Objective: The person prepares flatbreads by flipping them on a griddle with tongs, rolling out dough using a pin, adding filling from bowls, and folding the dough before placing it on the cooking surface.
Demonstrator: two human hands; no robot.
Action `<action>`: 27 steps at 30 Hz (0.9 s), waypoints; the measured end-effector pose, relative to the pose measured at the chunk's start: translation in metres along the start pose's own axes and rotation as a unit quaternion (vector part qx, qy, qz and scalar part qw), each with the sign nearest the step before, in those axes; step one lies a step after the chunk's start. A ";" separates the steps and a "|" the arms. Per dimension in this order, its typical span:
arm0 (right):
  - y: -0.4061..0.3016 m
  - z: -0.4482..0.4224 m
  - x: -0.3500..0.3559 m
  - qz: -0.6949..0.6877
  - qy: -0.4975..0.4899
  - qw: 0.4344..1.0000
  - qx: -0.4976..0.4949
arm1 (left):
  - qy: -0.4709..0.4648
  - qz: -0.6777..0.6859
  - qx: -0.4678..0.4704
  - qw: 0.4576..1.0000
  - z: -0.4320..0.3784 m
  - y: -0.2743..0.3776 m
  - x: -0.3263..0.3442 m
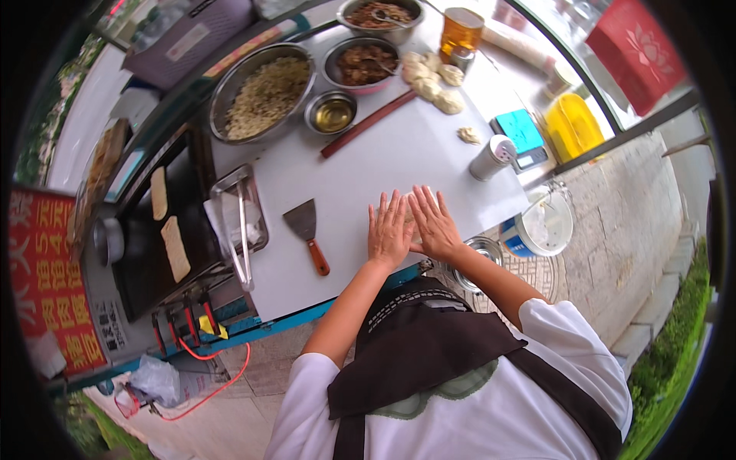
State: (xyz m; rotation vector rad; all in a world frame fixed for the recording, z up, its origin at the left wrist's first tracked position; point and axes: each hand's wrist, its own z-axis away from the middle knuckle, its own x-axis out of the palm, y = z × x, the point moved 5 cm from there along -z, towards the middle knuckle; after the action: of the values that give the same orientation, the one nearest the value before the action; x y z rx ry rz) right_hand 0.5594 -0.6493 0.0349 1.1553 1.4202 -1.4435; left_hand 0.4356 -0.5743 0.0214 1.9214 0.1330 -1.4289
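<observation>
My left hand and my right hand lie side by side, palms down, near the front edge of the white worktop. A pale piece, which looks like dough, shows between and under the fingers; most of it is hidden. To the left rests a scraper with a metal blade and wooden handle. Beyond the hands lie a reddish wooden rolling stick, several dough balls and a small dough scrap. A metal shaker stands to the right, by a digital scale.
Two flat dough strips lie on a black griddle at the left. Beside it, tongs rest on a metal tray. Bowls of chopped filling, meat and oil stand at the back. A bucket is at the right.
</observation>
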 end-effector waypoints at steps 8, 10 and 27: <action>0.057 0.024 -0.015 -0.089 0.073 0.991 0.064 | -0.100 -0.082 0.045 0.991 -0.031 0.000 0.027; 0.087 0.039 -0.013 -0.235 0.094 0.943 0.214 | -0.084 0.079 -0.007 0.993 -0.056 -0.006 0.019; 0.059 -0.001 0.010 -0.170 -0.005 0.976 0.135 | -0.260 0.276 -0.059 0.924 -0.107 -0.018 0.004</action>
State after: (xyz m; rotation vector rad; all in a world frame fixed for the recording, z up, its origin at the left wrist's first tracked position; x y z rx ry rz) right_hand 0.6129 -0.6511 0.0093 1.1001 1.5009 -1.9269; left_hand 0.5130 -0.4980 0.0219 1.2750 -0.5203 -1.4309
